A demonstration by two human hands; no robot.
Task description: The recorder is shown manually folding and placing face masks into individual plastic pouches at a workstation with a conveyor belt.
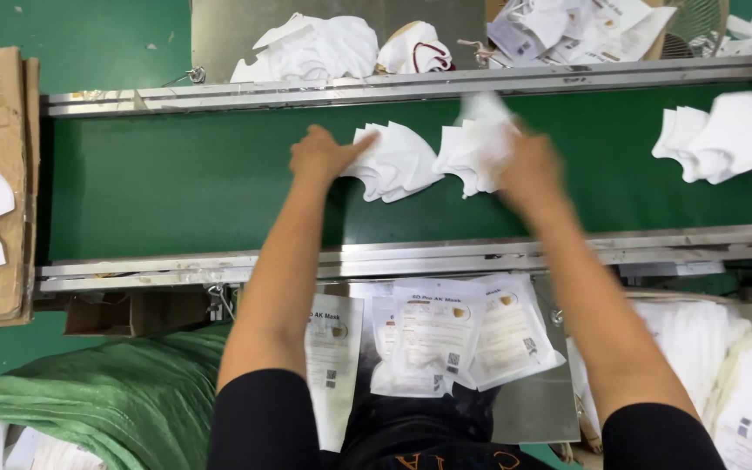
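Both arms reaching far across green conveyor belt (176, 187).

My left hand (319, 157): grip pressing flat on left stack of white masks (398, 161), fingers spread over near-left edge, steadying fanned pile against belt.

My right hand (528, 170): grip pinching right stack of white masks (476, 144), lifting top edge; blurred, exact finger closure hard telling.

Both stacks lying mid-belt, just beside each other. Long axes running left-right; folded points facing right and near.

Third mask pile (728, 135) sitting far right, well apart. Printed pouches (446, 335) waiting on near bench.

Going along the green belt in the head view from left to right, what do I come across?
Left hand → fanned stack of white masks → second white stack gripped by the right hand → third stack of white masks at the right edge.
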